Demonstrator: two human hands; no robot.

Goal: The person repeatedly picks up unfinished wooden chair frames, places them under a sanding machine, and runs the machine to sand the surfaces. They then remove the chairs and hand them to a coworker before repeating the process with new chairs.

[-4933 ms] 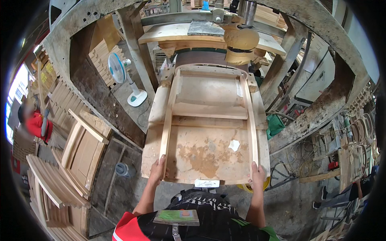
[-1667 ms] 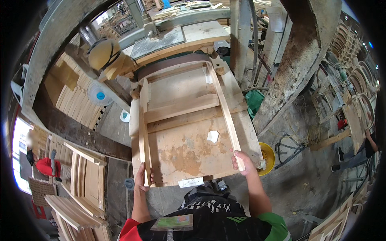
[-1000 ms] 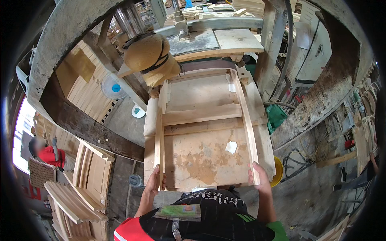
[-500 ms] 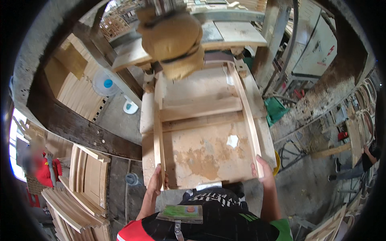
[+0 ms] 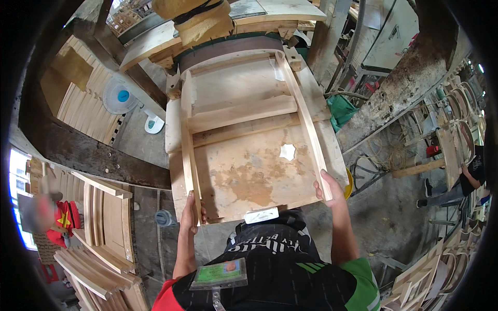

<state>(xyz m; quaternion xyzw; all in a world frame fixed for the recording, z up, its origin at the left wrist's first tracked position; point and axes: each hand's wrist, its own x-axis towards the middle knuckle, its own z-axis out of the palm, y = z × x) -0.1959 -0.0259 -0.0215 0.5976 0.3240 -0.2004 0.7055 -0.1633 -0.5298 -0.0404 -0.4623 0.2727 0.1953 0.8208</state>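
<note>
A pale wooden chair-like frame (image 5: 244, 113) with two long side rails and crosspieces lies over the board of a workbench (image 5: 249, 179). My left hand (image 5: 190, 212) is wrapped round the near end of its left rail. Gripping the near end of the right rail is my right hand (image 5: 331, 187), its thumb on top. The frame's curved far end sits against a dark curved band (image 5: 233, 49) at the back of the bench. Beneath the frame, a small white patch (image 5: 287, 152) shows on the stained board.
A yellow padded bundle (image 5: 199, 23) tied with dark cord hangs above the bench's far end. Rusty beams (image 5: 93, 155) flank the bench. Curved wooden parts (image 5: 83, 267) are stacked at left. A fan (image 5: 119, 96) stands beyond. Other people are at far left and right.
The head view has shifted, so bench, frame and hands sit higher and further left in the picture. The frame's far end, earlier partly behind the bundle, now shows. Both hands keep their grip.
</note>
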